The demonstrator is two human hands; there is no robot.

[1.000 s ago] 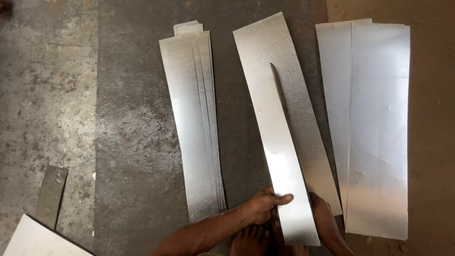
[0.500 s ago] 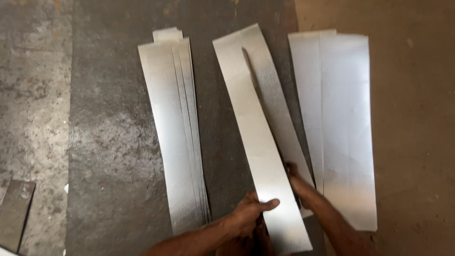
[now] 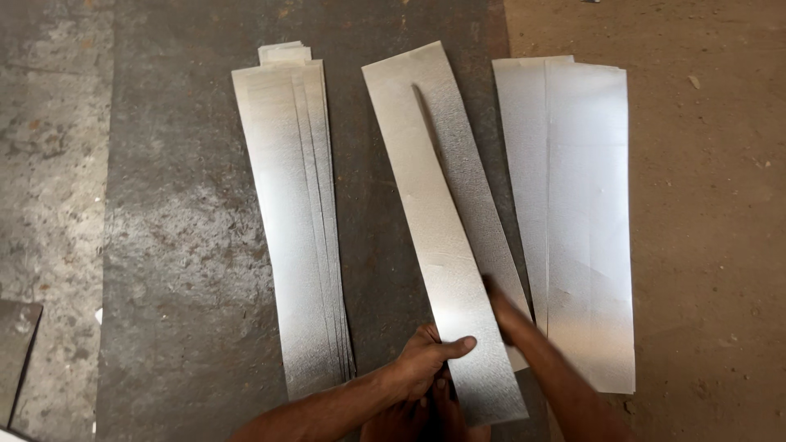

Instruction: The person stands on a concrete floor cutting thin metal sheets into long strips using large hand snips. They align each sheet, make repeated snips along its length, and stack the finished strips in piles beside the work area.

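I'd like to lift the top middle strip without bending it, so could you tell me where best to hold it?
Take the top strip by its two long edges near the close end, coming from below, where the left hand and right hand already sit. It is long, thin and flat on another strip, so only its edges offer the fingers purchase.

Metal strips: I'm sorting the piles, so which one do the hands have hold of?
The middle strip, lying slanted. The left hand grips its near edge, the right hand its other side. The left stack and right sheets lie untouched.
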